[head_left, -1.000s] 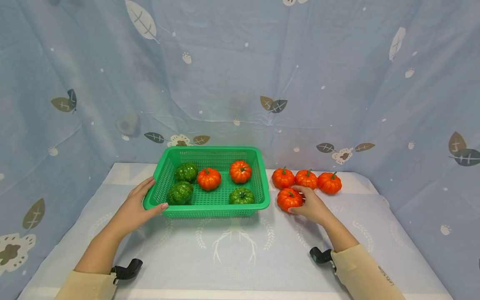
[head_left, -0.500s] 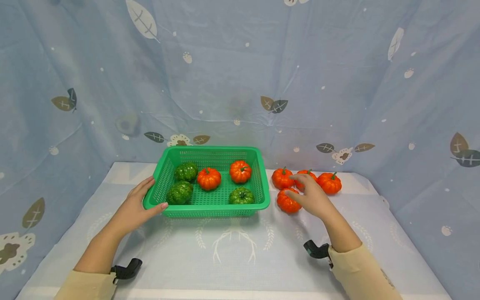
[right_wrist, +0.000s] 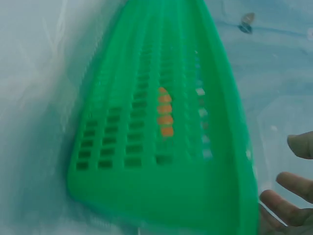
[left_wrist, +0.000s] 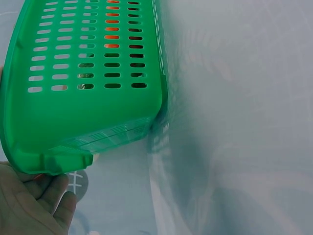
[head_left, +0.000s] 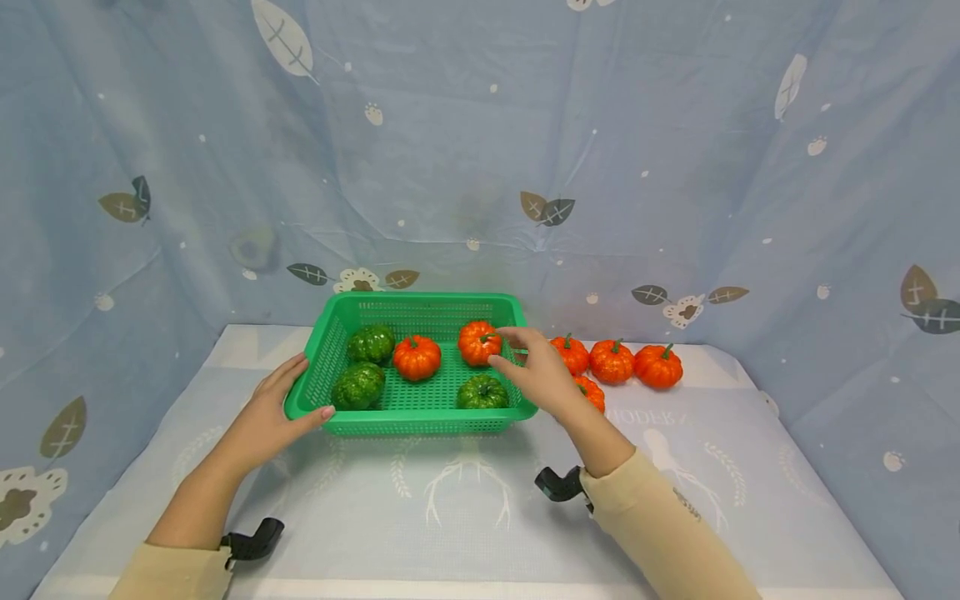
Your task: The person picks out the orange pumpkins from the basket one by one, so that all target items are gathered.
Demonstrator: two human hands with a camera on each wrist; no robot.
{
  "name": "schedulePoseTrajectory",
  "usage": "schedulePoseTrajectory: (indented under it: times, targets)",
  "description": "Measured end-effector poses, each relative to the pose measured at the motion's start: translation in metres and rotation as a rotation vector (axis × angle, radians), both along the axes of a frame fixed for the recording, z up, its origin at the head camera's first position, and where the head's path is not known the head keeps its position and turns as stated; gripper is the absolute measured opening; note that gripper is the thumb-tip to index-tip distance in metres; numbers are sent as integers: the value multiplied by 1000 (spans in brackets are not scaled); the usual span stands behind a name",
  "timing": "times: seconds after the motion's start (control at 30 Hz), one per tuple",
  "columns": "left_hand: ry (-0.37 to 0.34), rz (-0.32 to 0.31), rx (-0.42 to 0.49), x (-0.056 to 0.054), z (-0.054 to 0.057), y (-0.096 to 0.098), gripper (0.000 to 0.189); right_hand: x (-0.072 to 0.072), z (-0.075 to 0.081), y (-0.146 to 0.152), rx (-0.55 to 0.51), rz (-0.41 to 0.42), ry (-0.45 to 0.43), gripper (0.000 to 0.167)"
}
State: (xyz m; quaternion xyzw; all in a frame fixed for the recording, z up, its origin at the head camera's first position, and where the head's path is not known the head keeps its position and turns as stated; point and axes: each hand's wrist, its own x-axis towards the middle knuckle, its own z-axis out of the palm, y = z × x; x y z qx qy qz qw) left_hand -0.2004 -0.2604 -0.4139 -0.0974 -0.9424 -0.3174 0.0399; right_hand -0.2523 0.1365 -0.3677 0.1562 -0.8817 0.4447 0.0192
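**Partway: five in, four out**

The left hand (head_left: 276, 412) rests at the left rim of the green basket (head_left: 420, 415), thumb spread. Inside are three green pumpkins (head_left: 358, 386) and two orange pumpkins (head_left: 417, 358). The right hand (head_left: 546, 377), fingers wide, reaches the right-hand orange one; contact is unclear. Four outer orange pumpkins (head_left: 612, 362) sit right on the tablecloth (head_left: 390, 542), the nearest partly hidden. The work seems partway; which remain to be moved cannot be told. The right wrist view is blurred.

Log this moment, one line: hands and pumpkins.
left hand: touching basket corner; right hand: beside orange pumpkin inside basket; on table: four orange pumpkins
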Motion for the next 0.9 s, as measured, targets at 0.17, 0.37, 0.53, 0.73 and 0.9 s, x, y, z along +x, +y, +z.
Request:
schedulePoseTrajectory:
  times: [0.17, 0.37, 0.53, 0.73, 0.9]
  targets:
    - [-8, 3, 0, 0, 1, 0, 97, -13, -2, -32, -33, 1, 11, 51]
    - [-6, 6, -2, 1, 1, -1, 97, -25, -6, -63, -13, 37, -15, 55]
    - [-3, 10, 0, 0, 0, -2, 97, -36, -12, -85, 28, 52, -59, 64]
    - [-3, 11, -1, 0, -1, -3, 98, -50, -23, -105, 28, 44, -165, 69]
    - [-7, 4, 8, -1, -1, -1, 98, -59, -27, -113, 50, 49, -233, 76]
